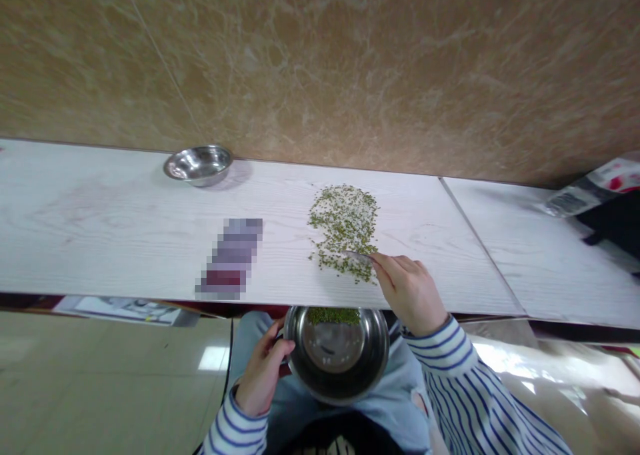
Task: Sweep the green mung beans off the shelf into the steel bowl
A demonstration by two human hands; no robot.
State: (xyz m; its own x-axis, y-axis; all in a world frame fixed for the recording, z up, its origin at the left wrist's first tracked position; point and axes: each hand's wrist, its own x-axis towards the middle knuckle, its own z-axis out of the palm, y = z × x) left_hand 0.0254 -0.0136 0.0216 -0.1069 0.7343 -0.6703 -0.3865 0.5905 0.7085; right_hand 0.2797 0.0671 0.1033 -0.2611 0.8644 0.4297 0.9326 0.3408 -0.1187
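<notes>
Indoors, pale wood-grain table [283,235] (marbled wall [320,75] behind), left hand [262,370] closed on basin [334,390], right hand [413,294] pinching utensil [358,256].

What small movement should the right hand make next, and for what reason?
Probably, the right hand should draw the metal tool toward the near edge: loose green grains lie around it, and the left hand holds the big bowl just below that edge, with grains inside.

Your left hand [264,367] is low, thumb uppermost; your right hand [411,291] reaches further forward, fingers pinched, palm down
</notes>
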